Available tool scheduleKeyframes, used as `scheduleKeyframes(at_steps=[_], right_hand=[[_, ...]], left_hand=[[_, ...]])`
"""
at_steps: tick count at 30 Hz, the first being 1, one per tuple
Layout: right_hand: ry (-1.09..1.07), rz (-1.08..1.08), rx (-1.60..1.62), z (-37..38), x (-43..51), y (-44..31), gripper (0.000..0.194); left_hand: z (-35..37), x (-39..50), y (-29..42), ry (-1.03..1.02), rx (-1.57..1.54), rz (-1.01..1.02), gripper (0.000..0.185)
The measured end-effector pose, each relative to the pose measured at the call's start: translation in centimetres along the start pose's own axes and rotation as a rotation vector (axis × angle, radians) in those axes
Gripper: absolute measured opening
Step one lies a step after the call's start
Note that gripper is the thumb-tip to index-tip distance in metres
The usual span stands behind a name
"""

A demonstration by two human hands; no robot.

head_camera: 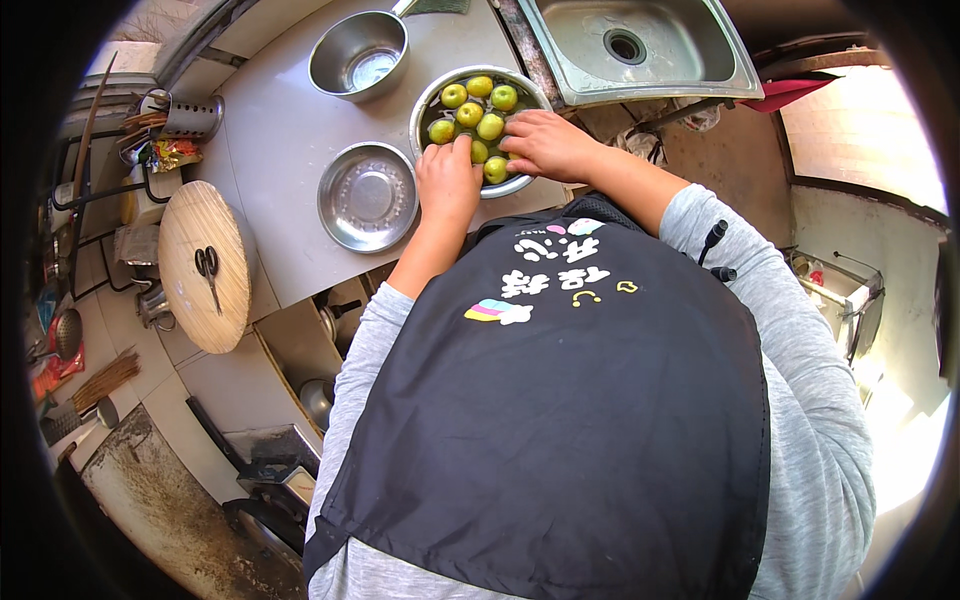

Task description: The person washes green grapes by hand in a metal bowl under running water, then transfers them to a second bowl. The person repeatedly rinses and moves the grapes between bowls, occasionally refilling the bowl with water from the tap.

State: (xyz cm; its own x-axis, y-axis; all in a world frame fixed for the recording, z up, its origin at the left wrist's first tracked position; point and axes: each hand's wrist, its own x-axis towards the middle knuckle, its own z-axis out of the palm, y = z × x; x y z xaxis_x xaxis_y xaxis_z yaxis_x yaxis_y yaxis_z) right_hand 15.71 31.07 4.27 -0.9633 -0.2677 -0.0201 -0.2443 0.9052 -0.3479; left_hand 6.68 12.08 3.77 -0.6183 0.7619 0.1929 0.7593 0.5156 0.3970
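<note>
A round metal basin (517, 73) holds water with several green-yellow round fruits, which look like jujubes or small apples (469, 114), floating in it. My left hand (450, 176) reaches over the basin's near left rim, its fingertips beside the fruits. From the right, my right hand (551, 142) comes over the rim with its fingers at the fruits on that side. Whether either hand grips a fruit cannot be made out, as the fingers cover what lies beneath. Left of my left hand, a shallow stainless steel bowl (367, 196) stands on the counter with no fruit in it.
Behind the bowl stands a steel saucepan (360, 56). A steel sink (637, 45) adjoins the counter (277, 142) at the right. Scissors (208, 277) lie on a round wooden board (202, 322). A perforated utensil holder (191, 118) stands at the far left.
</note>
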Motion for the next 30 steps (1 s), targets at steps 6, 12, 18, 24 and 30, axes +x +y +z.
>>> scheduleKeyframes(at_steps=[6, 12, 18, 24, 30], right_hand=[[0.071, -0.044, 0.018, 0.1, -0.3, 0.0, 0.033], [0.155, 0.073, 0.299, -0.4, -0.5, -0.4, 0.031], [0.379, 0.303, 0.799, -4.2, 0.4, -2.8, 0.023], [0.292, 0.313, 1.446, -9.1, 0.6, -5.7, 0.022], [0.325, 0.29, 1.358, -10.2, 0.2, -6.9, 0.03]], left_hand=[[-0.9, -0.5, 0.6, -0.114, 0.005, -0.046, 0.037], [-2.1, -1.4, 1.0, 0.047, -0.319, -0.113, 0.038], [-6.2, -0.8, 3.2, 0.104, -0.556, -0.057, 0.041], [-9.4, -0.2, 5.6, 0.188, -0.714, -0.034, 0.042], [-10.8, 0.3, 6.5, 0.256, -0.668, 0.044, 0.041]])
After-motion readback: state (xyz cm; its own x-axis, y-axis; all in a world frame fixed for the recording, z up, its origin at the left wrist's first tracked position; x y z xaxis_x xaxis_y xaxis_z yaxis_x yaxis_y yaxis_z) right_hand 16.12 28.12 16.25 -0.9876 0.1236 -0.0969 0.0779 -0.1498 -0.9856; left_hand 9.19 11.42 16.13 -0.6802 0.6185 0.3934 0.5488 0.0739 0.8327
